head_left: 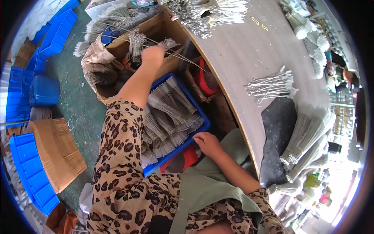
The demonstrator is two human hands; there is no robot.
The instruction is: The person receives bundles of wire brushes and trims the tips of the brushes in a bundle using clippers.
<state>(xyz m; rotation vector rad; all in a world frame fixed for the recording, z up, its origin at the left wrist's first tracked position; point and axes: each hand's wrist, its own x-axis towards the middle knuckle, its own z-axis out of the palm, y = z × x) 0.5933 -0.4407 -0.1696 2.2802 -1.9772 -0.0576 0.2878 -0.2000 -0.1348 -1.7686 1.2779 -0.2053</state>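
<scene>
My left hand (152,56) reaches over a cardboard box (163,25), its fingers closed. What they hold, if anything, is hidden. Long thin rods (187,59) cross the box right by this hand, and a small bundle of wire pieces (136,42) lies beside it. Closer to my body, a blue bin (204,119) holds several bundles of thin grey wires (169,103) laid in rows. My right hand (207,143) is at the near right edge of that bin, its curled fingers on the rim.
A wooden table (233,50) on the right carries a loose pile of wire pieces (272,85), a black sheet (277,132) and large wire bundles (307,134). Under its edge sits a red object (205,80). On the left floor are blue crates (58,33), a blue jug (44,91) and flattened cardboard (58,152).
</scene>
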